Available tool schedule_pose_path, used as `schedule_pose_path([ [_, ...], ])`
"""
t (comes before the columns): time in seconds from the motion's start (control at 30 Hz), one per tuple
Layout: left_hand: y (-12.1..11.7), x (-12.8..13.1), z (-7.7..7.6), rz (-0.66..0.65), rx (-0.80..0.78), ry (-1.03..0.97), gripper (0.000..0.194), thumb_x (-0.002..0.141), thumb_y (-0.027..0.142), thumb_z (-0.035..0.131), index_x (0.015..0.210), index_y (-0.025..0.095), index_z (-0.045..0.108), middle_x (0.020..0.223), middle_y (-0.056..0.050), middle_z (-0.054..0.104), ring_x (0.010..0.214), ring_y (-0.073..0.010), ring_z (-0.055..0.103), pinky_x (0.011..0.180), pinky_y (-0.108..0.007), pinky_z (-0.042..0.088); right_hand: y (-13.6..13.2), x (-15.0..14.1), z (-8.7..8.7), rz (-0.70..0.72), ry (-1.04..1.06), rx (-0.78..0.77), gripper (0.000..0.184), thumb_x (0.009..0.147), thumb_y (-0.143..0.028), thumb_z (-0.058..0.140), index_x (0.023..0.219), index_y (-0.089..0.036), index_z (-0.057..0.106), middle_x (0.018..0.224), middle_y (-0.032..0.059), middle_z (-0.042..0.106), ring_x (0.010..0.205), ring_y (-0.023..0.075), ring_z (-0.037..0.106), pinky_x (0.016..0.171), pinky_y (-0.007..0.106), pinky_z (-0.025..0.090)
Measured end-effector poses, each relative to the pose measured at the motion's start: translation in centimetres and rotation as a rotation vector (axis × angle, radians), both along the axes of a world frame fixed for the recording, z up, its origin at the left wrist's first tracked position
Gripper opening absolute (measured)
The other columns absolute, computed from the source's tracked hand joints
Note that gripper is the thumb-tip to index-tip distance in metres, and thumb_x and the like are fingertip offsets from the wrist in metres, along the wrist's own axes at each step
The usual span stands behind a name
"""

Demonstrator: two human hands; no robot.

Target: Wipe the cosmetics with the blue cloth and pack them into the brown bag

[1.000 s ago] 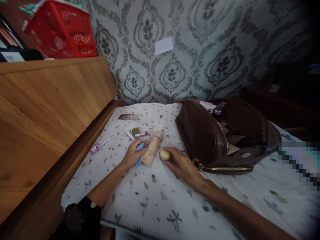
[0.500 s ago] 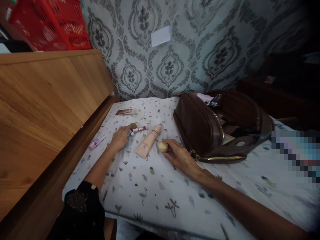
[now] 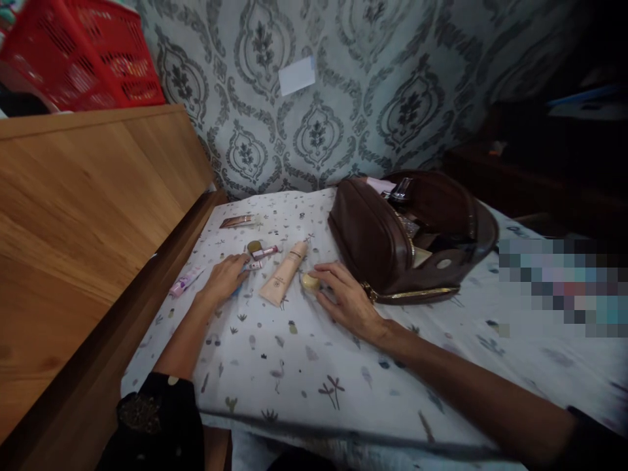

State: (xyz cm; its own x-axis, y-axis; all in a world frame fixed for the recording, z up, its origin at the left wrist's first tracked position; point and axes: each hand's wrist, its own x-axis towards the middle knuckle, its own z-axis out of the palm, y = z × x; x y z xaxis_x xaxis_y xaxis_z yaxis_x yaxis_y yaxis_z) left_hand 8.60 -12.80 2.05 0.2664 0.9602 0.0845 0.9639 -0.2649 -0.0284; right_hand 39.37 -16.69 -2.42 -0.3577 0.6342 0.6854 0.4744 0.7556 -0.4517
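My left hand [image 3: 226, 278] lies palm down over a small blue item [image 3: 241, 288], fingers bent around it; most of it is hidden. At its fingertips is a slim white tube [image 3: 254, 265]. Just beyond are a pink lip gloss tube [image 3: 267, 252] and a small round olive-gold jar [image 3: 254, 247]. A peach squeeze tube [image 3: 282, 276] rests between my hands. With thumb and fingers, my right hand [image 3: 346, 301] holds a round pale-yellow container [image 3: 310, 282] at the sheet. To its right stands an unzipped brown leather bag [image 3: 373, 242], with several items inside.
A bronze tube [image 3: 239, 222] lies at the back of the patterned sheet [image 3: 275, 353], and a purple-white tube [image 3: 185, 281] near its left edge. The wooden panel [image 3: 108, 196] borders the left side, with a red basket [image 3: 93, 59] on top. A blurred patch [image 3: 564, 288] covers something at right.
My left hand has moved left and away from the peach tube with the blue item, which is now lower on the sheet. My right fingers have spread a little around the yellow container. The view has shifted.
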Motion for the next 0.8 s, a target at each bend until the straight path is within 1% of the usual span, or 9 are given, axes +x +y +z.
schedule_pose_path([
  [0.17, -1.1, 1.7, 1.0, -0.063, 0.017, -0.134, 0.026, 0.096, 0.028, 0.048, 0.116, 0.021, 0.063, 0.115, -0.008, 0.066, 0.111, -0.0242, 0.061, 0.092, -0.034, 0.049, -0.1, 0.0, 0.3, 0.048, 0.039, -0.038, 0.021, 0.095, -0.020, 0.050, 0.112, -0.022, 0.061, 0.104, 0.0108, 0.065, 0.101, 0.0245, 0.063, 0.087, 0.044, 0.056],
  [0.23, -2.1, 3.7, 1.7, -0.133, 0.048, -0.230, 0.026, 0.096, 0.027, 0.049, 0.116, 0.021, 0.064, 0.115, -0.007, 0.066, 0.112, -0.0240, 0.061, 0.094, -0.034, 0.049, -0.3, 0.0, 0.4, 0.076, 0.064, -0.096, 0.023, 0.096, -0.025, 0.050, 0.115, -0.021, 0.061, 0.099, 0.0099, 0.065, 0.094, 0.0232, 0.064, 0.081, 0.040, 0.057],
  [0.33, -3.8, 7.5, 2.1, -0.296, 0.057, -0.250, 0.025, 0.095, 0.026, 0.051, 0.115, 0.021, 0.066, 0.114, -0.008, 0.065, 0.111, -0.0245, 0.060, 0.089, -0.034, 0.052, -0.6, 0.0, 0.4, 0.091, 0.104, -0.230, 0.034, 0.096, -0.036, 0.052, 0.124, -0.018, 0.058, 0.093, 0.0076, 0.066, 0.075, 0.0192, 0.063, 0.068, 0.033, 0.055],
  [0.43, -5.0, 10.6, 1.5, -0.413, 0.073, -0.295, 0.023, 0.095, 0.024, 0.051, 0.113, 0.020, 0.066, 0.106, -0.008, 0.066, 0.104, -0.0245, 0.062, 0.083, -0.034, 0.053, -0.7, -0.1, 0.3, 0.075, 0.136, -0.350, 0.034, 0.095, -0.041, 0.054, 0.118, -0.018, 0.062, 0.082, 0.0029, 0.066, 0.062, 0.0155, 0.057, 0.061, 0.029, 0.050],
  [0.5, -5.2, 11.5, 0.7, -0.437, 0.095, -0.440, 0.021, 0.095, 0.026, 0.052, 0.110, 0.019, 0.065, 0.105, -0.008, 0.067, 0.102, -0.0237, 0.063, 0.086, -0.034, 0.053, -0.6, -0.1, 0.3, 0.063, 0.181, -0.405, 0.030, 0.093, -0.041, 0.056, 0.110, -0.018, 0.065, 0.079, 0.0018, 0.066, 0.063, 0.0153, 0.057, 0.061, 0.027, 0.049],
  [0.6, -4.9, 10.9, -0.2, -0.349, 0.107, -0.765, 0.019, 0.094, 0.033, 0.058, 0.105, 0.019, 0.065, 0.098, -0.005, 0.068, 0.089, -0.0192, 0.065, 0.079, -0.030, 0.053, -0.3, -0.1, 0.2, 0.071, 0.298, -0.474, 0.028, 0.090, -0.042, 0.060, 0.103, -0.017, 0.066, 0.080, 0.0020, 0.066, 0.070, 0.0157, 0.059, 0.064, 0.026, 0.048],
  [0.7, -4.5, 9.5, -0.2, -0.108, 0.116, -1.040, 0.024, 0.096, 0.042, 0.054, 0.099, 0.020, 0.064, 0.075, 0.001, 0.064, 0.057, -0.0116, 0.056, 0.055, -0.023, 0.047, -0.1, -0.1, 0.2, 0.112, 0.381, -0.550, 0.027, 0.089, -0.041, 0.062, 0.100, -0.017, 0.065, 0.077, 0.0005, 0.061, 0.069, 0.0143, 0.056, 0.062, 0.025, 0.047],
  [0.77, -4.4, 9.0, 0.0, 0.003, 0.179, -1.152, 0.030, 0.099, 0.046, 0.048, 0.099, 0.021, 0.063, 0.075, 0.001, 0.064, 0.056, -0.0109, 0.055, 0.054, -0.023, 0.046, -0.1, -0.2, 0.3, 0.141, 0.398, -0.593, 0.027, 0.087, -0.041, 0.063, 0.099, -0.017, 0.065, 0.077, 0.0003, 0.061, 0.068, 0.0135, 0.055, 0.062, 0.025, 0.046],
  [0.8, -4.3, 8.9, 0.0, 0.013, 0.234, -1.183, 0.031, 0.099, 0.047, 0.046, 0.102, 0.021, 0.062, 0.084, -0.001, 0.066, 0.065, -0.0123, 0.060, 0.061, -0.023, 0.049, -0.2, -0.2, 0.4, 0.154, 0.403, -0.608, 0.027, 0.087, -0.041, 0.064, 0.099, -0.017, 0.065, 0.078, 0.0005, 0.061, 0.069, 0.0134, 0.055, 0.062, 0.025, 0.047],
])
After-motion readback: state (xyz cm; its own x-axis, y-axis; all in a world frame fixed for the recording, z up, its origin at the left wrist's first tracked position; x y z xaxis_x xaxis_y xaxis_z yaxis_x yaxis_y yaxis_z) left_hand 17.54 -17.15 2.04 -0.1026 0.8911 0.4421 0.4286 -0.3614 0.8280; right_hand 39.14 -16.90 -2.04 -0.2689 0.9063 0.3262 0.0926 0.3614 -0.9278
